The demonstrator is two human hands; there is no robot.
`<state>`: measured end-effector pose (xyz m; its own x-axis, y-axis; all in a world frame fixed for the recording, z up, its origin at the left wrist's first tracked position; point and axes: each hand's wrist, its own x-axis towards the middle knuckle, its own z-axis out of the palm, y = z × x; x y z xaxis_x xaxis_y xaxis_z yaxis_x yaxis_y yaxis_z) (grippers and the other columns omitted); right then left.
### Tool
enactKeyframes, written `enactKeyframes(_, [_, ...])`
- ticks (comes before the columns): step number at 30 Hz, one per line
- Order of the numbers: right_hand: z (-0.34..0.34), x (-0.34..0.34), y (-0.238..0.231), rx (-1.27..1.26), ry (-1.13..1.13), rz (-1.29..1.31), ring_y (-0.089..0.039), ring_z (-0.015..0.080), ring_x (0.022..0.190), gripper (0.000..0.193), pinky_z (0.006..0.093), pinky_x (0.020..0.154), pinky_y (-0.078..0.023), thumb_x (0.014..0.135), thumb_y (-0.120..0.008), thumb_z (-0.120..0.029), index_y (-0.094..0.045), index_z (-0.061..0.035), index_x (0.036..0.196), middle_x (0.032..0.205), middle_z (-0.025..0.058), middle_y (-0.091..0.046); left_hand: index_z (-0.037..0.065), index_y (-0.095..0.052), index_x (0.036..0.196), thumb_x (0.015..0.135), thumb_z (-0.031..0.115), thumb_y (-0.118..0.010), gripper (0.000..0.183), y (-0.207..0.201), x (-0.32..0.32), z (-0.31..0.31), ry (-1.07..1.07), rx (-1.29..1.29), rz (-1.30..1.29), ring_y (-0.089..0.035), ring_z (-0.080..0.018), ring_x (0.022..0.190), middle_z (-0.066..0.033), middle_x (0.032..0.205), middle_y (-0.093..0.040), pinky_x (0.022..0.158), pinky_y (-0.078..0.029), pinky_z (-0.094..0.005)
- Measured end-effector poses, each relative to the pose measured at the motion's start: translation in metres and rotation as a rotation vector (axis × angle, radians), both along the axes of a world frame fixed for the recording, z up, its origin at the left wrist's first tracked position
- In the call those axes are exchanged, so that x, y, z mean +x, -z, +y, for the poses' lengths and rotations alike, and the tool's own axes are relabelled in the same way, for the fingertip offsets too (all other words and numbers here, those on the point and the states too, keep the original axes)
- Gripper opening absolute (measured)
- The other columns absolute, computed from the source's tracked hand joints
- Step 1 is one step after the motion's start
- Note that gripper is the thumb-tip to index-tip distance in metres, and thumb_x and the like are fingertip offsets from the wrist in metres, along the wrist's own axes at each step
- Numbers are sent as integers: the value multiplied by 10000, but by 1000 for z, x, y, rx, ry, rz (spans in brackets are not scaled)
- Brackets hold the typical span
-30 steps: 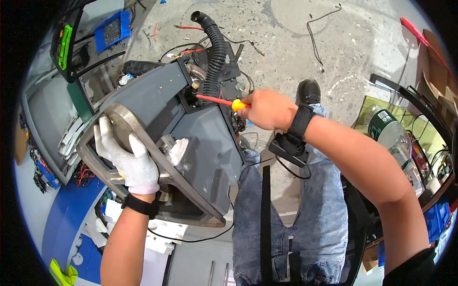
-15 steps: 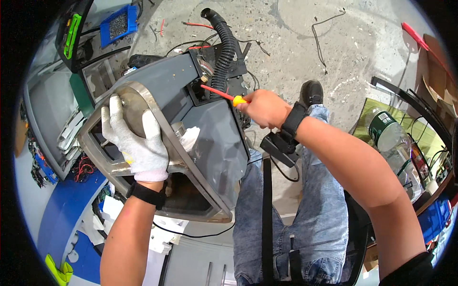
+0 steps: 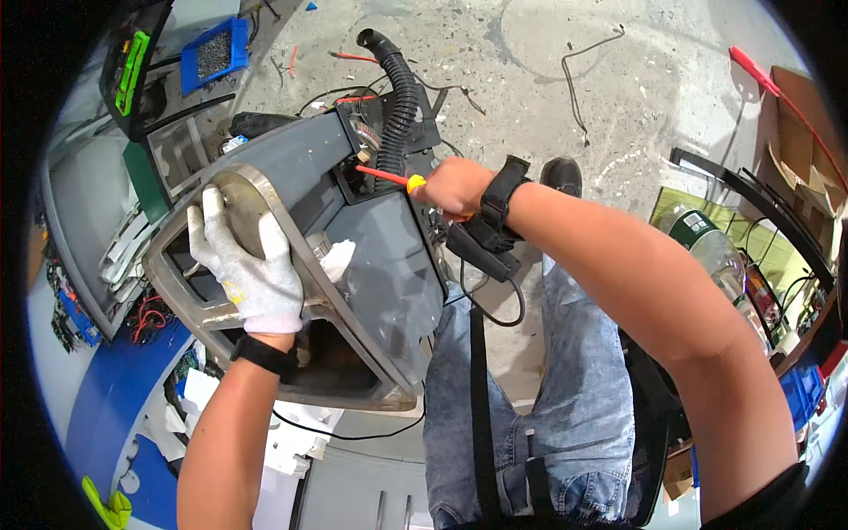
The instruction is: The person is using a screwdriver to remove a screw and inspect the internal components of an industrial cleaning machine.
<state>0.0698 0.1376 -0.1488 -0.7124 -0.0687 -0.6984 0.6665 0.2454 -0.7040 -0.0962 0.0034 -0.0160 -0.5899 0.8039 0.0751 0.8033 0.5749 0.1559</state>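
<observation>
My left hand (image 3: 247, 265), in a white knit glove, lies with fingers spread on the worn metal frame (image 3: 375, 397) of a grey machine housing (image 3: 389, 247). My bare right hand (image 3: 455, 187) is wrapped round the yellow-and-red handle of a screwdriver (image 3: 384, 176). Its red shaft points left into a dark opening in the housing, beside a black corrugated hose (image 3: 402, 97). The tip is at that opening; whether it touches a screw I cannot tell. A crumpled white tissue (image 3: 337, 261) sits in the housing behind the frame.
Loose wires, including a dark cable (image 3: 574, 97), lie on the concrete floor. A blue tray (image 3: 215, 55) of small parts stands at the far left. At right are a plastic bottle (image 3: 707, 237) and a cardboard box (image 3: 799, 132). A black cable (image 3: 349, 436) runs below the housing.
The whole view has shifted slightly. My right hand has moved a little left and its wrist has turned, with the screwdriver still at the opening. My left hand stays on the frame.
</observation>
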Motion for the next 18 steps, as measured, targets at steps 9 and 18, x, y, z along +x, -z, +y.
enactKeyframes(9, [-30,56,-20,87,306,-121,-604,358,862,397,413,786,-465,849,-476,-346,-619,-49,1072,890,213,-638,71,-331,1350,833,347,-563,630,1,-1,-8,25,-7,11,-285,-380,1240,-252,1328,-252,1038,-256,-431])
enactKeyframes(18, [-36,58,-5,187,409,-110,-615,335,863,345,417,779,-483,831,-455,-315,-660,-73,966,879,179,-649,56,-364,1327,860,305,-547,560,3,-2,-4,26,11,26,-295,-362,1242,-250,1323,-278,1047,-244,-417])
